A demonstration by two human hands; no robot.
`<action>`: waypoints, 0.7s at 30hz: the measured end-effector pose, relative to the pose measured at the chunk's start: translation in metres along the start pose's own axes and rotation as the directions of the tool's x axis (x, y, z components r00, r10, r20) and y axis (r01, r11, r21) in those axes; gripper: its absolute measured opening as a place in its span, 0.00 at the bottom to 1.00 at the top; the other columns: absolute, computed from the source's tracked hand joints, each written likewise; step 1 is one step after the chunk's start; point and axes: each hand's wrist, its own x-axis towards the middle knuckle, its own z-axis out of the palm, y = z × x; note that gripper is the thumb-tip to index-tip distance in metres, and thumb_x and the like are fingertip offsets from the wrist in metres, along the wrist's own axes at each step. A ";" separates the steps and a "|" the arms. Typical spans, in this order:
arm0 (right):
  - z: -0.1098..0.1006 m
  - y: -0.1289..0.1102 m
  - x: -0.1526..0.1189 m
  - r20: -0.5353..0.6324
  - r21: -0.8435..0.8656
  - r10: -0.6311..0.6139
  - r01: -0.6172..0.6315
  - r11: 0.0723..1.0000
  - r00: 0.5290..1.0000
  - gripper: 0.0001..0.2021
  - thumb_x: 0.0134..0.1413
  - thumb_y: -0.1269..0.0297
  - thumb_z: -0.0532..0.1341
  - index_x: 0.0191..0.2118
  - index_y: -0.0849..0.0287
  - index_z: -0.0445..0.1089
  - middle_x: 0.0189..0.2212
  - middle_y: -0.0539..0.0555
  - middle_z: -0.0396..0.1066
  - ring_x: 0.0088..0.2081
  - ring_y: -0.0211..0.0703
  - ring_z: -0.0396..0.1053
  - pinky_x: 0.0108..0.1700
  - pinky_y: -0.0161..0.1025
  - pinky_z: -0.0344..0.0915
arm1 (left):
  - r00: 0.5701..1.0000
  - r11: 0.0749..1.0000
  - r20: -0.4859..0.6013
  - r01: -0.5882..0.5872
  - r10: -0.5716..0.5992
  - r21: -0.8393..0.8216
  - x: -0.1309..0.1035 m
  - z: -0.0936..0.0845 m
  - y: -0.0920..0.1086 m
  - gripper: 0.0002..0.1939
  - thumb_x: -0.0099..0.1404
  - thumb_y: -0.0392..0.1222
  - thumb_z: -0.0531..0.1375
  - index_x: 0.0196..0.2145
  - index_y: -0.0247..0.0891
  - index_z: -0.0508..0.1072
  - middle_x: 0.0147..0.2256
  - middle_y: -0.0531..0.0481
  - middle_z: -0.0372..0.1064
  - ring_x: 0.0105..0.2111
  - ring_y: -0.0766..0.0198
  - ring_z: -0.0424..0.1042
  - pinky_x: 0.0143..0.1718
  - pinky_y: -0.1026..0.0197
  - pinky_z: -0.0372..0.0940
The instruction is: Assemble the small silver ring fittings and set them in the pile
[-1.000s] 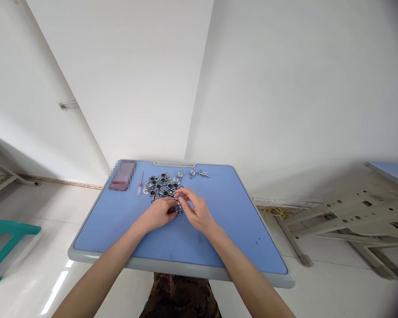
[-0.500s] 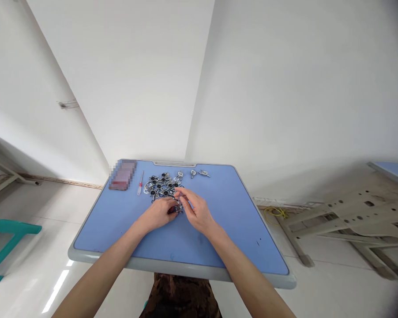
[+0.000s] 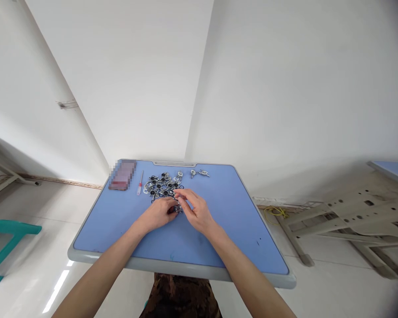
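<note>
My left hand [image 3: 159, 213] is closed around a small silver metal fitting [image 3: 178, 208] in front of the pile. Across from it, my right hand [image 3: 195, 209] has thumb and fingers brought together at the top of the same fitting; whatever lies between those fingertips is too small to make out. Just beyond both hands lies a heap of metal fittings [image 3: 159, 184] with black round parts and silver plates. Three similar silver pieces lie behind it, among them one fitting [image 3: 204, 173] farthest right. A screwdriver [image 3: 140, 183] with a clear and red handle is left of the heap.
The blue tabletop [image 3: 113, 225] has a raised grey edge. A blurred-out phone-like rectangle [image 3: 122, 176] lies at its back left corner. White walls stand behind. A green stool [image 3: 10, 227] is at left; a beige desk frame [image 3: 367, 212] and yellow cord [image 3: 275, 213] are at right.
My right hand's fingertips have dropped slightly and drawn closer to the fitting. The left hand keeps its hold in the same place.
</note>
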 end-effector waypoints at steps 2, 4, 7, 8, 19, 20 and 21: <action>0.002 0.002 0.000 0.002 -0.044 -0.005 0.005 0.999 1.000 0.12 0.60 0.66 0.51 0.47 0.55 0.66 0.37 0.55 0.71 0.40 0.42 0.69 0.44 0.42 0.67 | 1.000 1.000 -0.005 -0.001 0.001 -0.009 0.000 0.000 0.000 0.03 0.58 0.33 0.54 0.28 0.37 0.65 0.27 0.52 0.63 0.25 0.67 0.61 0.26 0.65 0.54; 0.003 0.002 -0.001 0.002 -0.044 0.022 -0.022 0.999 1.000 0.12 0.61 0.66 0.50 0.47 0.55 0.66 0.37 0.55 0.72 0.41 0.42 0.69 0.45 0.42 0.67 | 1.000 1.000 -0.001 -0.007 0.007 -0.011 0.000 -0.001 0.001 0.03 0.58 0.33 0.53 0.30 0.37 0.66 0.27 0.52 0.63 0.25 0.67 0.61 0.26 0.65 0.55; 0.001 0.001 0.000 0.051 0.052 0.102 -0.105 0.993 0.993 0.14 0.62 0.67 0.47 0.49 0.55 0.64 0.41 0.55 0.71 0.42 0.41 0.70 0.45 0.41 0.67 | 1.000 1.000 0.015 -0.004 0.004 -0.010 0.000 -0.001 0.001 0.03 0.57 0.34 0.54 0.31 0.38 0.65 0.27 0.53 0.63 0.24 0.67 0.60 0.26 0.65 0.54; 0.000 0.000 0.000 0.079 0.084 0.123 -0.129 0.988 0.989 0.14 0.62 0.67 0.47 0.49 0.55 0.63 0.42 0.55 0.71 0.42 0.41 0.70 0.45 0.40 0.67 | 1.000 1.000 0.015 0.000 0.000 -0.009 0.000 -0.001 0.001 0.02 0.57 0.34 0.54 0.31 0.38 0.65 0.27 0.53 0.62 0.24 0.67 0.60 0.25 0.65 0.54; 0.000 -0.002 0.000 0.102 0.181 0.182 -0.199 0.963 0.978 0.09 0.62 0.64 0.48 0.42 0.54 0.64 0.37 0.53 0.69 0.38 0.40 0.69 0.42 0.41 0.67 | 1.000 1.000 0.005 0.009 -0.009 0.022 0.000 0.000 0.000 0.02 0.58 0.34 0.54 0.30 0.37 0.66 0.27 0.52 0.64 0.25 0.66 0.62 0.26 0.65 0.56; 0.000 -0.003 0.000 0.118 0.240 0.204 -0.228 0.944 0.972 0.10 0.63 0.64 0.47 0.43 0.55 0.64 0.38 0.54 0.69 0.39 0.40 0.69 0.44 0.42 0.67 | 1.000 1.000 0.009 0.009 -0.009 0.025 0.001 -0.001 0.001 0.03 0.58 0.34 0.54 0.30 0.37 0.67 0.27 0.52 0.64 0.25 0.66 0.62 0.26 0.65 0.56; 0.001 -0.003 0.001 0.135 0.302 0.224 -0.255 0.919 0.965 0.11 0.63 0.63 0.46 0.44 0.55 0.63 0.40 0.54 0.68 0.41 0.41 0.69 0.45 0.43 0.67 | 1.000 1.000 0.012 0.008 -0.008 0.027 0.001 -0.001 0.001 0.04 0.58 0.34 0.54 0.31 0.37 0.68 0.28 0.52 0.64 0.26 0.66 0.63 0.27 0.65 0.57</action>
